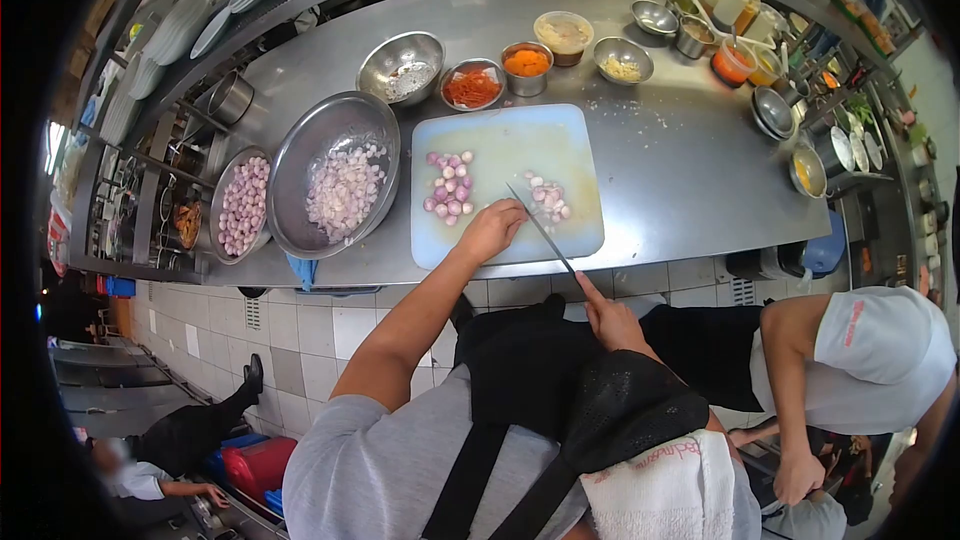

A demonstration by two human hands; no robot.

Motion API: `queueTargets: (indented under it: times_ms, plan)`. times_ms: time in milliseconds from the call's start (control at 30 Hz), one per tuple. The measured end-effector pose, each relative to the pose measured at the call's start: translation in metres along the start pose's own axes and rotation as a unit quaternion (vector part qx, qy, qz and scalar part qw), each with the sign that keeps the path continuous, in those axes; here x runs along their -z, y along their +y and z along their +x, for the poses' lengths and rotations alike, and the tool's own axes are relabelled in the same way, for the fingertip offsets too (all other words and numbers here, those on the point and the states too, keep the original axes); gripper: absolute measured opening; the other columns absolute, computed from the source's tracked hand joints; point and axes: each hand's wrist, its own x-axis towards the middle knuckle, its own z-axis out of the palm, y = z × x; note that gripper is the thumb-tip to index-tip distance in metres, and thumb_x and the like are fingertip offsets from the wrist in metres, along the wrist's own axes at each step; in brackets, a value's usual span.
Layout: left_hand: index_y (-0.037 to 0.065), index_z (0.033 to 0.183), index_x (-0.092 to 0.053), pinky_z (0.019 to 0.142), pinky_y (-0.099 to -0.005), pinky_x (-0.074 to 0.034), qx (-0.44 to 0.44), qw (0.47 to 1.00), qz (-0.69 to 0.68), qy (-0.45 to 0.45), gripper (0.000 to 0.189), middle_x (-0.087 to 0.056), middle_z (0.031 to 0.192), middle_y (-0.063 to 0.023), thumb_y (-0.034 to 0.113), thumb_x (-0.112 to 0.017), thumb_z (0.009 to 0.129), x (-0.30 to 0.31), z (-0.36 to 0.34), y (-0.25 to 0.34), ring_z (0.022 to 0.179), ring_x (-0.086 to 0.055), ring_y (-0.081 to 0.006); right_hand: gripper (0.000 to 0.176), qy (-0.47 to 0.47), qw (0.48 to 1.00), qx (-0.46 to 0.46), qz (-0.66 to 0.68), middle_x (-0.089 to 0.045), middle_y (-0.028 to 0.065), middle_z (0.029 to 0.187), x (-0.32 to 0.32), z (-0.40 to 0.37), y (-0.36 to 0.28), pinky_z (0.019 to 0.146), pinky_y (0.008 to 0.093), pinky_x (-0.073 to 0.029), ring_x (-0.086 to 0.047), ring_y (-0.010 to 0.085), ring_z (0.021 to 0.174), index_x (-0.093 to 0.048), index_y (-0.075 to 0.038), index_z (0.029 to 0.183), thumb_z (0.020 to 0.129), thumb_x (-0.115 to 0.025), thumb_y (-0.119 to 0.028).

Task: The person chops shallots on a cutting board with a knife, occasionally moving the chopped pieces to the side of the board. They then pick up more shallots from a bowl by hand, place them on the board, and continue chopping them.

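Note:
My right hand (608,320) is wrapped round the handle of a kitchen knife (550,238), its blade slanting up and left over the cutting board (500,130). My left hand (494,228) rests on the board with bent fingers pressed together beside the blade; whatever is under the fingertips is hidden. Left of the blade lies a group of whole peeled shallots (450,183). To its right is a small pile of cut shallots (547,198). A large steel bowl (290,145) of cut shallots tilts next to the board, and a further bowl (218,230) holds peeled shallots.
Behind the board stand bowls of shredded orange food (472,86) and orange pieces (527,62), a lidded tub (563,35) and a bowl of chopped yellowish bits (622,62). Sauce containers (735,62) line the right. A person in a cap (880,330) is close on my right.

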Motion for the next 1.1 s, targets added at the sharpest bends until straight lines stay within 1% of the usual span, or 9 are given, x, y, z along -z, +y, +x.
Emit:
queueTargets:
  times_ms: [300, 400, 467, 567, 667, 767, 900, 967, 1100]
  plan:
    - [0.002, 0.103, -0.079, 0.091, -0.0416, -0.062, -0.008, 1.000, -0.002, 0.016, 0.012, -0.075, 0.114, -0.0121, -0.001, -0.076, 0.092, -0.005, 0.000, -0.006, 0.101, -0.075, -0.0340, 0.066, -0.029, 0.999, -0.012, 0.005, -0.075, 0.0280, 0.092, 0.005, 0.001, -0.003, 0.078, 0.0633, -0.056, -0.073, 0.0505, 0.084, -0.033, -0.036, 0.172, 0.111, -0.057, -0.025]
    - [0.002, 0.103, -0.079, 0.091, -0.0414, -0.062, -0.014, 1.000, -0.003, 0.018, 0.013, -0.075, 0.114, -0.0119, -0.001, -0.076, 0.092, -0.005, -0.001, -0.007, 0.101, -0.075, -0.0338, 0.066, 0.003, 1.000, -0.002, 0.010, -0.075, 0.0278, 0.092, 0.000, -0.001, -0.001, 0.078, 0.0627, -0.056, -0.073, 0.0502, 0.082, -0.034, -0.036, 0.171, 0.111, -0.057, -0.025]
    - [0.002, 0.103, -0.079, 0.090, -0.0413, -0.062, -0.015, 1.000, 0.001, 0.018, 0.013, -0.075, 0.114, -0.0119, -0.001, -0.076, 0.091, -0.005, 0.000, -0.008, 0.101, -0.075, -0.0337, 0.067, -0.025, 1.000, -0.013, 0.004, -0.075, 0.0275, 0.091, 0.009, -0.001, -0.004, 0.077, 0.0621, -0.056, -0.072, 0.0502, 0.082, -0.033, -0.036, 0.172, 0.111, -0.057, -0.025]
    - [0.002, 0.103, -0.079, 0.089, -0.0410, -0.063, -0.024, 1.000, -0.004, 0.018, 0.013, -0.075, 0.113, -0.0119, -0.001, -0.076, 0.091, -0.004, 0.000, -0.008, 0.100, -0.075, -0.0334, 0.067, -0.022, 0.999, -0.013, 0.021, -0.075, 0.0273, 0.090, 0.000, -0.002, -0.001, 0.078, 0.0618, -0.056, -0.072, 0.0502, 0.082, -0.033, -0.036, 0.172, 0.111, -0.057, -0.025]
    - [0.004, 0.104, -0.078, 0.092, -0.0434, -0.062, -0.003, 1.000, -0.010, 0.002, 0.011, -0.075, 0.115, -0.0116, 0.003, -0.076, 0.093, -0.005, -0.001, -0.009, 0.104, -0.074, -0.0338, 0.067, -0.019, 1.000, -0.008, 0.016, -0.075, 0.0274, 0.087, 0.009, -0.003, -0.004, 0.077, 0.0613, -0.056, -0.072, 0.0501, 0.081, -0.033, -0.036, 0.172, 0.111, -0.058, -0.024]
    - [0.003, 0.103, -0.078, 0.091, -0.0433, -0.062, -0.011, 1.000, -0.011, 0.010, 0.010, -0.075, 0.115, -0.0114, 0.003, -0.076, 0.093, -0.005, 0.000, -0.007, 0.103, -0.074, -0.0341, 0.065, -0.026, 0.999, -0.022, 0.030, -0.074, 0.0277, 0.084, -0.002, -0.006, 0.000, 0.077, 0.0610, -0.056, -0.072, 0.0505, 0.081, -0.035, -0.034, 0.171, 0.111, -0.058, -0.025]
    - [0.004, 0.102, -0.078, 0.089, -0.0434, -0.063, -0.003, 1.000, -0.005, 0.010, 0.010, -0.075, 0.114, -0.0110, 0.003, -0.076, 0.092, -0.005, -0.002, -0.006, 0.101, -0.075, -0.0341, 0.066, -0.019, 0.999, -0.010, 0.040, -0.073, 0.0282, 0.083, 0.010, -0.007, -0.004, 0.078, 0.0609, -0.056, -0.072, 0.0511, 0.081, -0.036, -0.034, 0.171, 0.110, -0.059, -0.023]
    - [0.004, 0.101, -0.078, 0.088, -0.0436, -0.063, -0.010, 1.000, 0.001, 0.011, 0.010, -0.075, 0.113, -0.0109, 0.002, -0.076, 0.092, -0.003, 0.001, -0.004, 0.100, -0.075, -0.0341, 0.066, -0.025, 0.995, -0.011, 0.092, -0.073, 0.0281, 0.084, 0.001, -0.006, 0.006, 0.079, 0.0598, -0.055, -0.071, 0.0512, 0.082, -0.038, -0.032, 0.170, 0.109, -0.061, -0.021]
    - [0.002, 0.102, -0.078, 0.082, -0.0404, -0.063, 0.001, 1.000, 0.005, 0.016, 0.011, -0.073, 0.110, -0.0110, -0.001, -0.078, 0.090, -0.001, 0.001, 0.003, 0.094, -0.075, -0.0322, 0.065, -0.017, 0.993, 0.005, 0.120, -0.073, 0.0278, 0.085, 0.021, -0.002, 0.009, 0.081, 0.0585, -0.055, -0.071, 0.0509, 0.084, -0.040, -0.031, 0.170, 0.109, -0.061, -0.020]
